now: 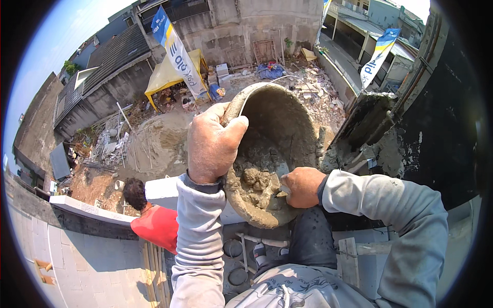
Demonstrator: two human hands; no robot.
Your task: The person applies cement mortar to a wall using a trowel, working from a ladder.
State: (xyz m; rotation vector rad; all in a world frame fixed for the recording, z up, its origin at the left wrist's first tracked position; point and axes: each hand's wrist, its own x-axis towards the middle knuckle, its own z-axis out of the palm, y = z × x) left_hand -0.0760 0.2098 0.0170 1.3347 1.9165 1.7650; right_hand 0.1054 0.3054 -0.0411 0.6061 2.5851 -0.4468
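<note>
A mortar-caked bucket (280,120) is tipped toward me in front of my chest. My left hand (213,143) is closed over its left rim, thumb on the edge by the thin wire handle (246,97). Wet grey mortar (257,185) lies in lumps inside, near the lower lip. My right hand (304,187) reaches over the right rim and is closed round what looks like a trowel (282,169). Only a bit of its greyish blade and a pale end show; the rest is hidden by my fingers and the mortar.
A person in a red shirt (154,226) is at my lower left beside a pale block wall (92,208). Under me are wooden bars (264,240) and round containers (238,276). A rough concrete column (367,120) stands right. Far below lie rubble (321,90) and a yellow canopy (167,77).
</note>
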